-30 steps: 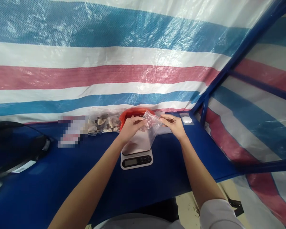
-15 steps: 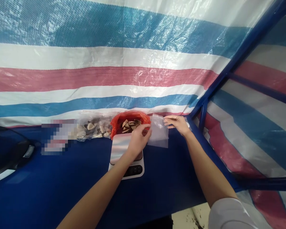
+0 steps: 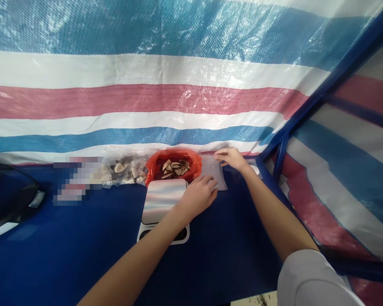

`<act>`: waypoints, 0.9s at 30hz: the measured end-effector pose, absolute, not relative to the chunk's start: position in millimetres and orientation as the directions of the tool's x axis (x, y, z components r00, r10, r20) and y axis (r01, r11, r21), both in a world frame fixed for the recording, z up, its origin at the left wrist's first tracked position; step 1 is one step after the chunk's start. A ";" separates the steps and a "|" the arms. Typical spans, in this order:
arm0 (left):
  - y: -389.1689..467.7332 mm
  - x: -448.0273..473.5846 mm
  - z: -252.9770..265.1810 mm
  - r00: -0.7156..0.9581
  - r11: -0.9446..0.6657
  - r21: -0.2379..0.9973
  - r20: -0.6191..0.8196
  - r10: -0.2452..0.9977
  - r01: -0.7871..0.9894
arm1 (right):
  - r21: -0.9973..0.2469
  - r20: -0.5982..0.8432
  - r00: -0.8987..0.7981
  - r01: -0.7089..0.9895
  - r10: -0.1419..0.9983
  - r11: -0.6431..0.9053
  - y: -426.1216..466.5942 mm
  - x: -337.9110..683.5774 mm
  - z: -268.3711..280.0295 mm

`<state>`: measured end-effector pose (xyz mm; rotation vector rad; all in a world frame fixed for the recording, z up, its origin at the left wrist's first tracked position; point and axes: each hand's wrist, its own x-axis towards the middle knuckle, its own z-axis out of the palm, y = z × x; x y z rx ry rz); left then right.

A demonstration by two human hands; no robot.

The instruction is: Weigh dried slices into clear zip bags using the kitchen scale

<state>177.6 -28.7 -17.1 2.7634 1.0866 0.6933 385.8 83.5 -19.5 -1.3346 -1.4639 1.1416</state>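
A clear plastic bag lies flat on the blue table, right of a red plastic bag with its mouth spread. Dried brown slices fill the red bag. My right hand pinches the clear bag at its upper right corner. Over the bag's lower left part, my left hand rests with loosely stretched fingers, its palm beside a kitchen scale. Nothing lies on the scale's shiny plate, and my left forearm covers part of its control panel.
Left of the red bag is a clear bag of pale chunks, beside a pixelated patch. A black object with a cable sits at the far left edge. Striped sheeting and a blue frame pole bound the table.
My left hand has moved right and down, from the clear bag's left edge onto its lower part. My right hand has shifted slightly left and up, to the bag's corner. The view has shifted slightly.
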 end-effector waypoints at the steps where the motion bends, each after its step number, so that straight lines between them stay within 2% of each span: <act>1: -28.6 178.1 -17.6 0.657 -0.739 0.224 0.348 0.669 0.635 | -0.964 0.027 -0.090 0.262 0.996 0.050 85.5 383.1 -22.4; 5: -28.1 177.9 -20.9 0.683 -0.728 0.178 0.257 0.684 0.662 | -0.888 0.150 -0.060 0.431 0.987 0.161 89.0 376.5 -30.0; 8: -27.3 177.7 -23.5 0.689 -0.724 0.173 0.222 0.690 0.668 | -0.731 0.248 -0.078 0.639 0.966 0.240 81.7 376.3 -26.9; 12: -27.3 179.8 -26.1 0.689 -0.728 0.173 0.239 0.684 0.663 | -0.511 0.348 -0.037 0.830 0.937 0.222 55.1 375.5 -16.7; 17: -30.4 181.9 -28.4 0.681 -0.720 0.166 0.239 0.692 0.673 | -0.387 0.453 -0.249 0.810 0.856 0.441 27.2 366.4 -19.9; 22: -32.7 178.1 -29.8 0.687 -0.729 0.141 0.255 0.680 0.669 | -0.320 0.408 -0.461 0.736 0.788 0.596 33.4 361.9 -38.0; 27: -32.9 175.3 -29.5 0.703 -0.724 0.122 0.175 0.689 0.679 | -0.118 0.399 -0.618 0.698 0.677 0.706 44.8 364.5 -49.2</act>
